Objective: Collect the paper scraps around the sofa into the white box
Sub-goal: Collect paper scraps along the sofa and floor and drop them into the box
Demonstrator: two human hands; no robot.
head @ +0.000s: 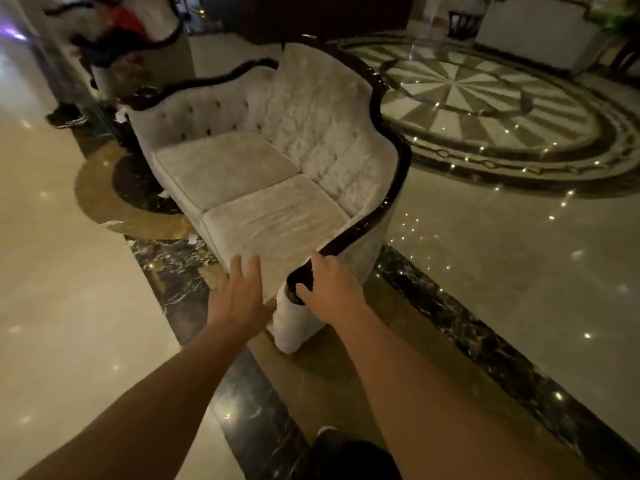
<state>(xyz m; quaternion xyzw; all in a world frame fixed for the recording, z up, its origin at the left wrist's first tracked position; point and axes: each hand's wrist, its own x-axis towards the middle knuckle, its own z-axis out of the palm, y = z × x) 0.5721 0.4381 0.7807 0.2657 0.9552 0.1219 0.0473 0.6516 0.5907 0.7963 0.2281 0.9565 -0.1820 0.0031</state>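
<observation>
— Right hand (332, 285) curls over the dark, glossy wooden trim (349, 233) at the near arm of the sofa (263, 188), fingers wrapped on the carved end. What about the other?

— Left hand (242, 296) lies spread and flat, empty, on the near seat cushion's front edge. Nothing is pinched in either.

— So how far along is the collecting?

— Barely begun, I'd judge. Pale paper scraps (111, 224) lie on the polished marble floor (62, 289) off the sofa's front side, and more small bits (194, 240) sit close by its base. No white box is in view.

— And the sofa itself?

— Cream, plush velvet, button-tufted back, two soft square cushions, curving black frame. The floor is hard, shiny, veined.
</observation>
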